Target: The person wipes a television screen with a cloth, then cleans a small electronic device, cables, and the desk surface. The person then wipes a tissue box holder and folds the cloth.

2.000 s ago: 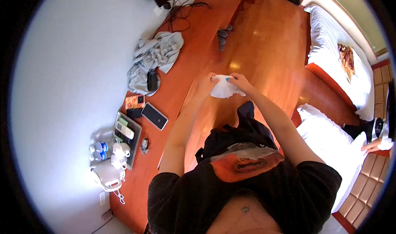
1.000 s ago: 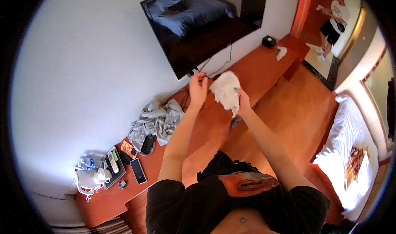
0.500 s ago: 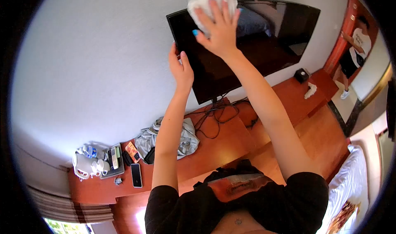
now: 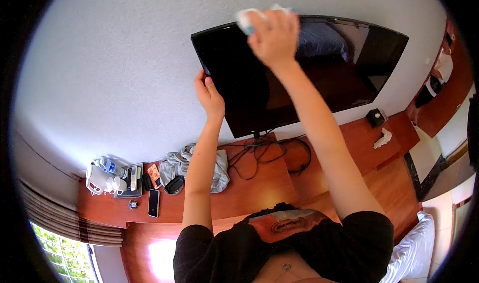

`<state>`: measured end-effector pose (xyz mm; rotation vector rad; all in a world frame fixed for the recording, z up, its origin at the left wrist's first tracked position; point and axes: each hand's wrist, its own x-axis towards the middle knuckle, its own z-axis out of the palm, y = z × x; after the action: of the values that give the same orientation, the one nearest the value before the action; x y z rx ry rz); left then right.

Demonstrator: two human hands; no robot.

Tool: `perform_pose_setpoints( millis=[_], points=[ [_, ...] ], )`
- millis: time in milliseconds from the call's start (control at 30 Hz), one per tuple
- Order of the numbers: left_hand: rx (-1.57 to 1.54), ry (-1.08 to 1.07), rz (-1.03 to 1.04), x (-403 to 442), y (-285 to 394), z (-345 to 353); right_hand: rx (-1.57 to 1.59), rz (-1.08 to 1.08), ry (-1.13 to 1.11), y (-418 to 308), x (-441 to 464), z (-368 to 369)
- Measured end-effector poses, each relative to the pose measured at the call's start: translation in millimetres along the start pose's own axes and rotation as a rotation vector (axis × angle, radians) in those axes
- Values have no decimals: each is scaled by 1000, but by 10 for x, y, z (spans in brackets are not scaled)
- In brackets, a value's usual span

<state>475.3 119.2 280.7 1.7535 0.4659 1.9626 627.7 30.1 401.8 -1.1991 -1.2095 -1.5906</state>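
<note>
A wide black television [image 4: 329, 83] is mounted on the wall in front of me. My left hand [image 4: 209, 97] grips its left edge, thumb toward the front, the other fingers partly hidden behind the frame. At the top edge, left of the middle, my right hand [image 4: 277, 38] has its fingers bent over a white cloth [image 4: 244, 21]. Motion blurs the cloth and fingertips, and the palm hides much of the cloth. Black cables [image 4: 257, 153] hang below the screen and coil on the wooden desk [image 4: 259, 183].
Along the desk's left stand a white kettle [image 4: 96, 178], a tray [image 4: 130, 192] with remotes and a phone [image 4: 153, 203]. Grey fabric [image 4: 219, 170] lies beside them. A black box [image 4: 375, 117] and crumpled white cloth [image 4: 383, 138] are at right. A person [image 4: 441, 68] stands partly hidden by the red door [image 4: 451, 103].
My right hand has gone from spread flat on the cloth to bent over it at the top edge. My left hand stays at the left edge. The red door now covers more of the person.
</note>
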Motion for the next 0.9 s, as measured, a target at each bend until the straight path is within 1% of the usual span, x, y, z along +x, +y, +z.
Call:
perform_pose_setpoints(
  millis=[67, 100, 200, 233, 300, 367, 400, 500, 567, 633, 733, 767, 867, 900],
  points=[
    [-6, 26, 26, 1, -59, 29, -104, 9, -1, 509, -67, -66],
    [-8, 35, 40, -9, -81, 41, -88, -1, 37, 775, -103, -114],
    [-34, 54, 47, -10, -32, 65, -167, 49, -13, 1436, -206, -272],
    [-41, 60, 41, -13, -24, 74, -108, 56, 9, 1558, -219, -317],
    [-33, 73, 52, -24, -50, 94, -113, 69, 32, 1658, -236, -313],
    [-16, 90, 63, -19, -61, 116, -143, 130, 122, 1633, -237, -213],
    [-4, 98, 67, -14, -51, 139, -157, 160, 166, 1569, -226, -172],
    [23, 87, 80, -41, -11, 121, -181, 140, 46, 1071, -80, -144],
    [41, 82, 89, -22, -3, 101, -76, 98, 150, 564, 45, 31],
    [58, 86, 94, -20, -13, 109, -4, 104, 99, 54, 152, 131],
    [-45, 29, 65, -8, 3, 91, 131, 103, 81, -582, 289, 240],
    [-73, 5, 45, -15, 14, 75, 157, 112, 59, -709, 289, 284],
    [63, -21, 108, 22, 35, 36, 165, 53, 170, -788, 290, 346],
    [135, 42, 231, 59, 81, 45, 149, 23, 173, -751, 276, 337]
  ],
)
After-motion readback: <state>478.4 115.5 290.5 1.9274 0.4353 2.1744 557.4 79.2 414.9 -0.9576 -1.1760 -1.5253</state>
